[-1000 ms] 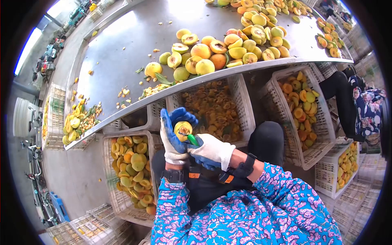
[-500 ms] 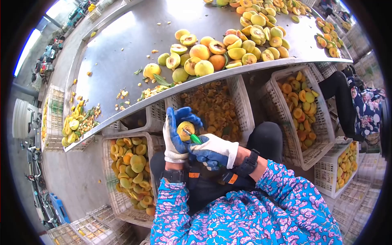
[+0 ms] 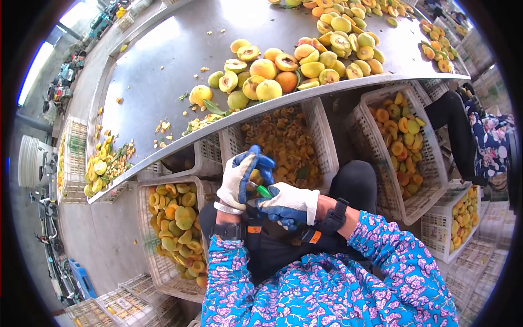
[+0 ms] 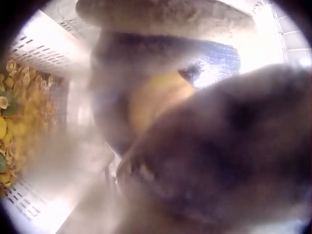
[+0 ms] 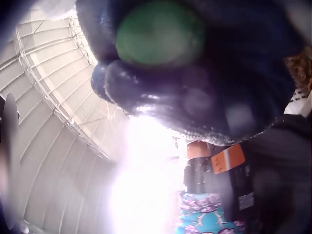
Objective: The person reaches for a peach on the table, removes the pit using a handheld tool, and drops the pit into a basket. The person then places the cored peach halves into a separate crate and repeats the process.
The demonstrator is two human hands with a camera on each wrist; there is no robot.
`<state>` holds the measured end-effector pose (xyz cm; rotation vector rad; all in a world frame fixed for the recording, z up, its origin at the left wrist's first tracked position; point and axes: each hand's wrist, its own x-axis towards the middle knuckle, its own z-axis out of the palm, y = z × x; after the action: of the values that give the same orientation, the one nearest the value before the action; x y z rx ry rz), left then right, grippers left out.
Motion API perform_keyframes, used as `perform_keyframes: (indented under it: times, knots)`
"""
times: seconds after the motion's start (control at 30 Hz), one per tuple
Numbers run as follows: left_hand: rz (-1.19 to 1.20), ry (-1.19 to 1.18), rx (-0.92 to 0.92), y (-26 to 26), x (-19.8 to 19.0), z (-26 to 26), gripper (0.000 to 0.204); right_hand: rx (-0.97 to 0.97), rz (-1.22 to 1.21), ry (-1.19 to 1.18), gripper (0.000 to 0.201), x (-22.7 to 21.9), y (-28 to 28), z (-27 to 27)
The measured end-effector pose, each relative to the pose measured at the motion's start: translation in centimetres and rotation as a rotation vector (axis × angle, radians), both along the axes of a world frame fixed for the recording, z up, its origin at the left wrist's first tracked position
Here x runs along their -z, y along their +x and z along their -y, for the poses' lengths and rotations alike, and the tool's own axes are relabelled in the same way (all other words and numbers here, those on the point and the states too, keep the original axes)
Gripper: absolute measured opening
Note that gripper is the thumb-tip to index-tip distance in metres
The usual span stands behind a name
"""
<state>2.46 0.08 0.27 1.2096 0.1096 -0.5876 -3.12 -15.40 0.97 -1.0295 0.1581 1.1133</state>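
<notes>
My left hand (image 3: 238, 179), in a white glove with blue coating, curls round a yellow peach half (image 3: 255, 175). Most of the fruit is behind the fingers in the head view; the left wrist view shows a blurred yellow patch of the peach (image 4: 161, 92) between dark gloved fingers. From the right, my right hand (image 3: 290, 204), gloved alike, grips a green-handled pitting tool (image 3: 264, 191) whose metal tip points at the peach. In the right wrist view the round end of the green handle (image 5: 161, 36) pokes out of the blue fist.
Halved peaches (image 3: 264, 70) lie heaped on the metal table (image 3: 158, 71) ahead. Below its edge stands a crate of pits and scraps (image 3: 321, 136). Crates of peach halves stand left (image 3: 177, 231) and right (image 3: 400, 147). Another person's leg (image 3: 452, 131) is at the far right.
My left hand has turned and its fingers have folded over the peach, hiding the cut face that showed before. The right hand has shifted slightly right, still holding the tool at the fruit.
</notes>
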Motion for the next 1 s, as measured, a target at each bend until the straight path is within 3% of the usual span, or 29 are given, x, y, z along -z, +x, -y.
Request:
perform_keyframes:
  times: [0.07, 0.13, 0.2, 0.3, 0.47, 0.57, 0.6, 0.63, 0.73, 0.83, 0.87, 1.0]
  knots:
    - [0.008, 0.055, 0.061, -0.2, 0.1, 0.2, 0.046, -0.016, -0.091, 0.029, 0.016, 0.4, -0.1, 0.5]
    - [0.079, 0.07, 0.09, -0.3, -0.4, 0.4, 0.048, 0.043, -0.258, 0.287, 0.016, 0.5, -0.5, 1.0]
    - [0.026, -0.09, -0.048, -0.5, -0.5, 0.9, 0.049, 0.052, -0.323, 0.547, 0.017, 0.8, -0.7, 1.2]
    - [0.013, -0.184, -0.109, -0.3, -0.4, 0.7, 0.045, 0.016, -0.366, 0.631, 0.017, 0.8, -0.3, 1.2]
    - [0.018, 0.01, 0.046, -0.5, -0.3, 0.6, 0.042, -0.032, -0.015, -0.039, 0.015, -0.4, -0.6, 0.6]
    - [0.04, 0.083, 0.1, -0.2, -0.7, 0.7, 0.043, -0.026, -0.331, 0.374, 0.017, 1.3, -0.4, 1.6]
    - [0.056, 0.075, 0.104, -0.1, -0.6, 0.7, 0.043, -0.044, -0.539, 0.629, 0.023, 1.7, -0.4, 1.9]
    - [0.07, 0.069, 0.108, 0.0, -0.4, 0.6, 0.042, -0.028, -0.529, 0.651, 0.024, 1.9, -0.5, 1.8]
    - [0.019, -0.034, 0.053, -0.1, -0.3, 1.0, 0.04, 0.053, -0.515, 0.679, 0.031, 2.2, -1.5, 1.2]
    - [0.055, 0.041, -0.052, -0.2, -0.5, 1.6, 0.038, 0.124, -0.599, 0.773, 0.031, 2.6, -1.4, 0.5]
    - [0.081, 0.022, -0.117, 0.0, -0.1, 1.8, 0.037, 0.113, -0.581, 0.851, 0.032, 2.8, -1.3, 0.4]
    - [0.091, -0.171, -0.451, 1.1, 2.2, 0.6, 0.04, 0.169, -0.375, 0.735, 0.028, 1.1, -1.9, 0.5]
